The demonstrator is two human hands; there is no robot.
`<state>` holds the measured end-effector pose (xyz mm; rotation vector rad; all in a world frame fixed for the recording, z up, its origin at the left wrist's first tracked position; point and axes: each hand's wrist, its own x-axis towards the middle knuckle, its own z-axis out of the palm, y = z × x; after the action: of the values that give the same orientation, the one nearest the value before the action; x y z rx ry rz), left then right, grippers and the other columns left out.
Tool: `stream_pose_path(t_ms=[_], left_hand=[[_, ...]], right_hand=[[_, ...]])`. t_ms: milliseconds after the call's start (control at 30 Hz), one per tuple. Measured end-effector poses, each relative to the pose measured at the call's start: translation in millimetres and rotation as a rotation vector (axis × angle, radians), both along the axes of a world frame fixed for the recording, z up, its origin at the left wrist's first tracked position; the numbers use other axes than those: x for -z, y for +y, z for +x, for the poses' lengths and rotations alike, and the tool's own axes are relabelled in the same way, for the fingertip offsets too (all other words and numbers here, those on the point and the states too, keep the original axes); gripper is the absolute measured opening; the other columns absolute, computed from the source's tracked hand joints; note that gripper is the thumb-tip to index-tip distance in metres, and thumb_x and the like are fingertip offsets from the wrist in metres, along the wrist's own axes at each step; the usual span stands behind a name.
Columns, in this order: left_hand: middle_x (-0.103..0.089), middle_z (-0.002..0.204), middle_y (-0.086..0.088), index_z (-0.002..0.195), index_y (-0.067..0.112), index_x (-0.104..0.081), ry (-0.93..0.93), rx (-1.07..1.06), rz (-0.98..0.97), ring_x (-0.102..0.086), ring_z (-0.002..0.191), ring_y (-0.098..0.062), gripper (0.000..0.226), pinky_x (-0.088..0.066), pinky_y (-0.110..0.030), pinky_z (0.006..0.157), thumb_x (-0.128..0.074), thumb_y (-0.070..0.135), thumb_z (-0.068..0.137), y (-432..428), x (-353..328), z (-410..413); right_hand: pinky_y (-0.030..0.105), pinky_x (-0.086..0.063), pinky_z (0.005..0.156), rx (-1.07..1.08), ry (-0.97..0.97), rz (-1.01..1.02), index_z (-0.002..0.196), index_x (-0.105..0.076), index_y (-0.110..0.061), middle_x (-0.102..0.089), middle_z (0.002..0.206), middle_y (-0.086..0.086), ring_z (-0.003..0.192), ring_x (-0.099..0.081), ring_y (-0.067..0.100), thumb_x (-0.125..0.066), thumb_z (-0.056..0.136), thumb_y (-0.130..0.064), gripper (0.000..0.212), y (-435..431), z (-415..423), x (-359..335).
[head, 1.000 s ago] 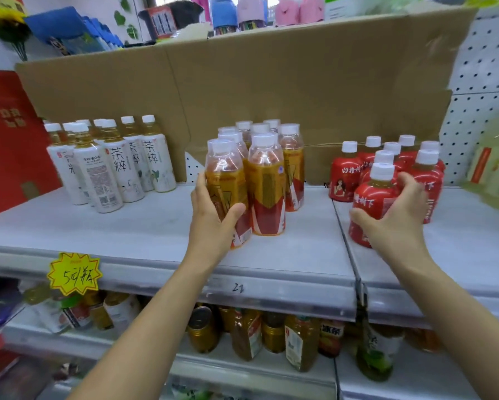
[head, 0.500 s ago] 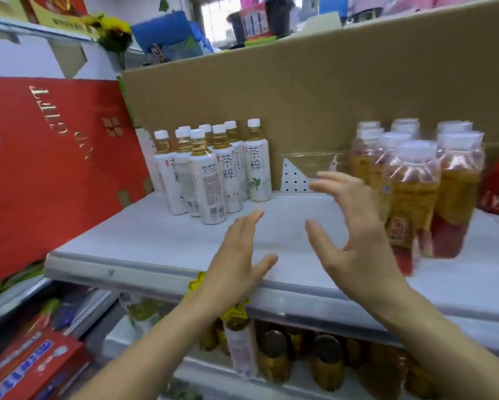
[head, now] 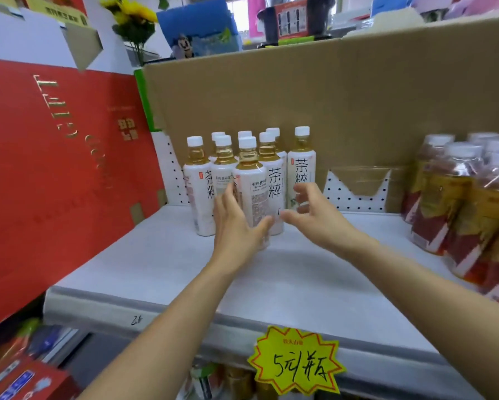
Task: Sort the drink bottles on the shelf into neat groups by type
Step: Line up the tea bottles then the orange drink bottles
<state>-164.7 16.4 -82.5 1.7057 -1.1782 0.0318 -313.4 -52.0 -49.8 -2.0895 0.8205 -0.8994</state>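
Several white-labelled tea bottles [head: 301,168] with white caps stand grouped at the back left of the shelf [head: 300,278]. My left hand [head: 236,226] wraps the front bottle [head: 249,180] of that group, fingers on its left side and thumb across its lower right. My right hand [head: 314,217] hovers just right of it with fingers spread and loosely bent, close to the rightmost bottle; I cannot tell whether it touches. A group of amber bottles with red-and-gold labels [head: 458,203] stands at the right edge.
A large red gift box [head: 55,174] walls off the shelf's left side and brown cardboard [head: 329,105] backs it. A yellow price tag [head: 295,362] hangs on the shelf's front rail. More bottles fill the shelf below [head: 213,382].
My view has swung left from the amber and red bottles. Both hands let those go and moved forward to the white tea bottles, the left one closing round the front bottle.
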Motion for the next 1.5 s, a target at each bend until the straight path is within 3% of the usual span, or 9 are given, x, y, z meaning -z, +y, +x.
stream_pose_path(t_ms=[100, 200, 367, 533, 800, 1000, 1133, 1333, 1500], left_hand=[[-0.027, 0.147, -0.003, 0.153, 0.019, -0.015, -0.058, -0.077, -0.069, -0.025, 0.138, -0.015, 0.105, -0.028, -0.031, 0.112, -0.081, 0.044, 0.076, -15.7, -8.4, 5.8], [-0.031, 0.143, -0.004, 0.153, 0.018, -0.017, -0.125, -0.097, -0.195, -0.031, 0.129, -0.010, 0.101, -0.032, -0.027, 0.107, -0.080, 0.045, 0.078, -25.3, -24.3, 9.9], [-0.053, 0.136, -0.003, 0.153, 0.022, -0.030, -0.233, -0.087, -0.142, -0.046, 0.127, -0.020, 0.081, -0.042, -0.039, 0.106, -0.069, 0.047, 0.087, -31.1, -62.7, 20.4], [-0.068, 0.093, 0.010, 0.127, 0.027, -0.058, -0.288, 0.063, 0.003, -0.064, 0.093, -0.015, 0.046, -0.053, -0.041, 0.088, -0.069, 0.046, 0.086, -21.7, -102.2, 32.1], [-0.068, 0.094, 0.010, 0.119, 0.028, -0.060, -0.291, 0.313, 0.184, -0.066, 0.090, -0.009, 0.033, -0.057, -0.038, 0.085, -0.071, 0.035, 0.088, -10.3, -126.2, 52.8], [-0.066, 0.094, 0.010, 0.121, 0.028, -0.061, -0.422, 0.437, 0.179, -0.063, 0.089, -0.008, 0.034, -0.053, -0.030, 0.083, -0.072, 0.029, 0.089, -39.0, -134.7, 34.0], [-0.059, 0.105, 0.005, 0.132, 0.024, -0.055, -0.473, 0.416, 0.211, -0.055, 0.092, -0.014, 0.040, -0.042, -0.026, 0.079, -0.067, 0.027, 0.093, -66.5, -135.2, 34.4], [-0.051, 0.123, -0.006, 0.143, 0.019, -0.045, -0.635, 0.347, 0.331, -0.050, 0.118, -0.025, 0.048, -0.042, -0.038, 0.099, -0.060, 0.026, 0.097, -84.5, -139.5, 40.9], [-0.054, 0.121, -0.007, 0.136, 0.017, -0.051, -0.665, 0.258, 0.259, -0.051, 0.114, -0.025, 0.051, -0.040, -0.032, 0.090, -0.065, 0.041, 0.092, -84.5, -135.3, 46.4]], right_hand=[[0.042, -0.039, 0.111, 0.031, -0.081, -0.027, 0.150, -0.024, -0.017, -0.038, 0.149, 0.002, 0.134, -0.042, 0.018, -0.057, 0.096, -0.032, 0.065, -27.4, 30.0, -15.5], [0.045, -0.034, 0.114, 0.061, -0.187, -0.067, 0.152, -0.020, -0.018, -0.039, 0.150, 0.005, 0.137, -0.039, 0.020, -0.048, 0.099, -0.037, 0.063, -49.8, 56.7, -36.0], [0.018, -0.048, 0.078, -0.003, -0.221, -0.045, 0.124, -0.049, -0.015, -0.063, 0.102, -0.009, 0.095, -0.061, 0.008, -0.048, 0.102, -0.026, 0.024, -62.7, 83.6, -54.3], [0.030, -0.052, 0.079, 0.072, -0.166, -0.186, 0.107, -0.060, -0.014, -0.066, 0.095, -0.003, 0.091, -0.063, 0.013, -0.059, 0.096, -0.030, 0.019, -65.6, 61.3, -59.0], [0.022, -0.046, 0.067, 0.267, -0.320, -0.198, 0.105, -0.056, -0.017, -0.061, 0.090, -0.005, 0.079, -0.058, 0.004, -0.064, 0.093, -0.030, 0.019, -60.7, -8.6, -48.8], [0.026, -0.050, 0.074, 0.264, -0.402, -0.110, 0.111, -0.049, -0.016, -0.062, 0.102, 0.002, 0.095, -0.062, 0.011, -0.060, 0.096, -0.030, 0.024, -61.9, -6.9, -41.1], [0.026, -0.050, 0.077, 0.247, -0.377, -0.127, 0.113, -0.045, -0.020, -0.060, 0.103, -0.006, 0.095, -0.060, 0.004, -0.058, 0.097, -0.032, 0.024, -62.5, -1.0, -40.4], [0.044, -0.051, 0.095, 0.228, -0.384, -0.072, 0.115, -0.044, -0.022, -0.061, 0.110, -0.002, 0.106, -0.062, 0.015, -0.058, 0.096, -0.034, 0.026, -69.9, 14.9, -41.2], [0.043, -0.049, 0.098, 0.219, -0.419, -0.060, 0.116, -0.044, -0.018, -0.060, 0.107, -0.004, 0.104, -0.060, 0.013, -0.058, 0.097, -0.030, 0.027, -71.0, 33.3, -41.3]])
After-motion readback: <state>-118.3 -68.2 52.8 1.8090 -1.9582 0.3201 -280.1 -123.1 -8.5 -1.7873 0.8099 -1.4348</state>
